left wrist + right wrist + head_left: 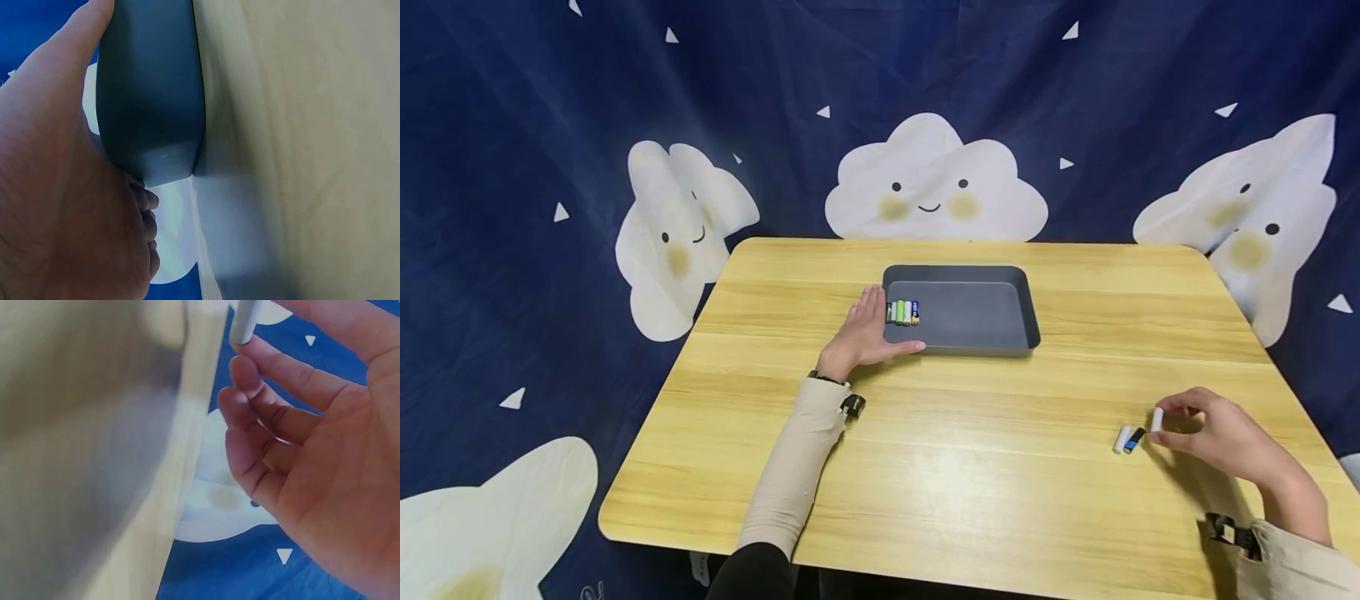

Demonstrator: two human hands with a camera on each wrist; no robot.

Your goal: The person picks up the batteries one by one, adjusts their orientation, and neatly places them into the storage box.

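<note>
At the right of the table, my right hand pinches a white battery between thumb and fingertips. The right wrist view shows that white battery at the tip of the index finger, the other fingers loosely bent. Two more batteries lie beside it on the wood: a white one and a black-and-blue one. My left hand rests against the left end of a dark grey tray, fingers straight, thumb along its front edge. Several batteries stand in a row inside, at the tray's left end.
The light wooden table has rounded corners. Behind it hangs a dark blue curtain printed with white clouds and small triangles. The tray's low walls stand toward the table's back edge.
</note>
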